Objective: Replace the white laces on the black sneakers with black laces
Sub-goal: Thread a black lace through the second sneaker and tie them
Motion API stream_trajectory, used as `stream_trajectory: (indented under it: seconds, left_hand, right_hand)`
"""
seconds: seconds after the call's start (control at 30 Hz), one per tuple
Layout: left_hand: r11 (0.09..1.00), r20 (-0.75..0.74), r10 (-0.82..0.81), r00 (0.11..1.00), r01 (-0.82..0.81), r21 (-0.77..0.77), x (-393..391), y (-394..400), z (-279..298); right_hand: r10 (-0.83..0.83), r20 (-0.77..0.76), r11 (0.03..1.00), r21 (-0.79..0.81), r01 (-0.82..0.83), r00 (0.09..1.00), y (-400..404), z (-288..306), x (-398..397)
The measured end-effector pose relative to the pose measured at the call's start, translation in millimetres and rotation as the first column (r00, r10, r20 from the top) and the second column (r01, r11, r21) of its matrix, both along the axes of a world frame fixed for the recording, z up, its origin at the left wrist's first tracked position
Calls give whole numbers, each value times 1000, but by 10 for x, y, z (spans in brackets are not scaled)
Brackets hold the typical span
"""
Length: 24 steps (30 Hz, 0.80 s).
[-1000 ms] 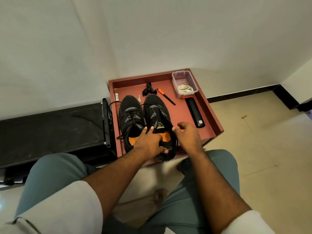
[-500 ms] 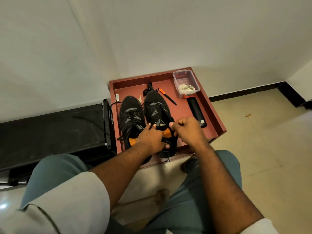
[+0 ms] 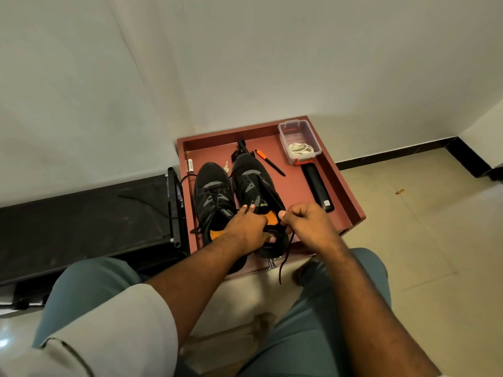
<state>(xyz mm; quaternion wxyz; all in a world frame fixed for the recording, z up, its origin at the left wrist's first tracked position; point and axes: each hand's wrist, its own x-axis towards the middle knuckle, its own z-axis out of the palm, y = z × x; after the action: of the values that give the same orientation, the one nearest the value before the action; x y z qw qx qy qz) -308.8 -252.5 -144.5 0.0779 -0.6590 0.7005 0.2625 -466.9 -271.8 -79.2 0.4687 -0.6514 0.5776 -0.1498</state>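
Red tray [image 3: 351, 202]: two black sneakers [image 3: 215, 197], seemingly.

White walls [image 3: 245, 63], beige tile floor [image 3: 422, 240] w/ black skirting [image 3: 394, 155], dark bench [image 3: 81, 213] left.

Light: soft, dim and warm, with no hard shadows.
Glare: a bright spot on the glossy floor [image 3: 5, 342] at lower left.
Dark areas: the sneakers [image 3: 231, 191] lose detail.
Edges: wide-angle bending of the wall [image 3: 245, 55] lines.
Focus: fairly sharp throughout.

Matt black mesh-cloth sneakers [image 3: 231, 191]; clear glossy plastic box [image 3: 299, 141]; smooth matt reddish-brown tray [image 3: 351, 202]; glossy cream floor tiles [image 3: 424, 240].
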Motion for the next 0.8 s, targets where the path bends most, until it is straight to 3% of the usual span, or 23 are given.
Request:
stream_trajectory:
  seconds: [0.07, 0.13, 0.2, 0.27, 0.37, 0.5, 0.6, 0.67, 0.73, 0.8]
  left_hand:
    - [1000, -83, 1, 997, 1, 23, 69, -24, 34]
    - [999, -277, 54, 959, -51, 19, 181, -55, 114]
    - [970, -481, 184, 857, -238, -54, 337, -119, 200]
    - [877, -521, 325, 789, -458, -147, 546, -266, 206]
    - [800, -380, 469, 797, -566, -199, 801, -528, 133]
    - [750, -163, 580, 798, -601, -276, 912, -813, 25]
    - [802, 132, 575, 807, -526, -283, 907, -1008, -51]
    - [844, 283, 530, 800, -465, -266, 881, -1109, -99]
    - [877, 367, 476, 799, -400, -265, 866, -1203, -166]
    - [884, 357, 459, 814, -376, -279, 899, -1287, -233]
  right_hand:
    - [-85, 25, 995, -46, 86, 996, 5, -138, 60]
    - [-120, 41, 985, -120, 124, 992, 9, -262, 103]
    - [-106, -13, 973, -206, 101, 994, 5, -380, 159]
    - [-64, -58, 971, -234, 49, 996, 10, -462, 232]
    - [-65, -19, 965, -256, 58, 998, 17, -510, 341]
    - [-174, 354, 966, -119, 229, 919, -21, -511, 408]
    - [-158, 507, 982, -12, 189, 848, -51, -607, 444]
    - [-141, 532, 989, 37, 144, 835, -58, -619, 451]
    - [-132, 521, 991, 60, 118, 843, -87, -616, 456]
    - [-120, 501, 993, 44, 113, 857, -108, -637, 457]
